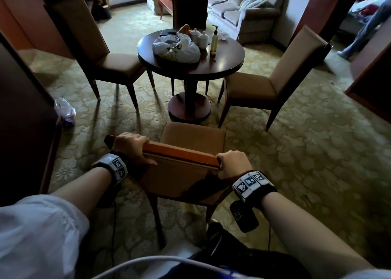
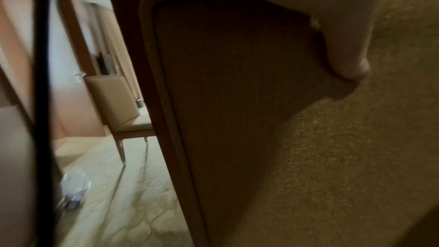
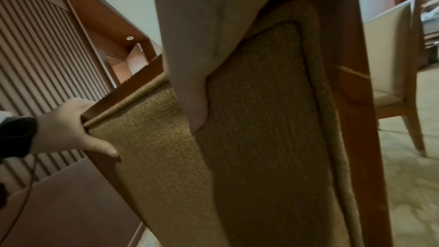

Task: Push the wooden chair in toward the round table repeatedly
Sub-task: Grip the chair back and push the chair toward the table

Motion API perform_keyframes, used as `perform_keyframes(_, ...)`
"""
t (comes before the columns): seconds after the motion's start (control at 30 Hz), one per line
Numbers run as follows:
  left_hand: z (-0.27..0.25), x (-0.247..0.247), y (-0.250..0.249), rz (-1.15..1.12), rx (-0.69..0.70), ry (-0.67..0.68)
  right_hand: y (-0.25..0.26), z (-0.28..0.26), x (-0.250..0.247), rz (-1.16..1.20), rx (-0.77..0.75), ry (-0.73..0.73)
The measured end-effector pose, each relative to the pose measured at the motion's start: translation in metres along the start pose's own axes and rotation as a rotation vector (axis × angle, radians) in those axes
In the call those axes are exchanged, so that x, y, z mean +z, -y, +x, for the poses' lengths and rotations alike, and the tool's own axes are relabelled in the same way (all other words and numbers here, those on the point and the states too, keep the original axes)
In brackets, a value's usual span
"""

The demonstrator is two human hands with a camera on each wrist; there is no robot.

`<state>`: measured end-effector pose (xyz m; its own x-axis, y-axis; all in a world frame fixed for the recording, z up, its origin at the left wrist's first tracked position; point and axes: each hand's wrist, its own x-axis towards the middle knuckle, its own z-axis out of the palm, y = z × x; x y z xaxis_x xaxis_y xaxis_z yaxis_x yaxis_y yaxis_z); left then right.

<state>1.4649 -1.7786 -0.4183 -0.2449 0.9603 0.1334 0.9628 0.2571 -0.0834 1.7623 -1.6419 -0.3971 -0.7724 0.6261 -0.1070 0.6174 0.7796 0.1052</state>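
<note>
Left hand (image 1: 132,146) and right hand (image 1: 232,164) curled over chair (image 1: 190,152) top rail; table (image 1: 224,58) straight ahead beyond seat, well apart, so push forward.

Open patterned beige carpet (image 1: 306,152) lies between the tan-upholstered wooden chair (image 1: 193,137) and the dark round wooden table (image 1: 224,61); only the table's disc-shaped pedestal base (image 1: 189,109) stands ahead. Two tall-backed tan side chairs (image 1: 110,63) (image 1: 260,88) flank the table. Dark cabinet (image 1: 23,113) close on left.
</note>
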Motion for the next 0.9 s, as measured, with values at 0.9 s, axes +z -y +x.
perform_keyframes(0.9, 0.111, 0.003, -0.033, -0.048, 0.052, -0.130, -0.115, 0.095, -0.022, -0.063, -0.039, 0.043)
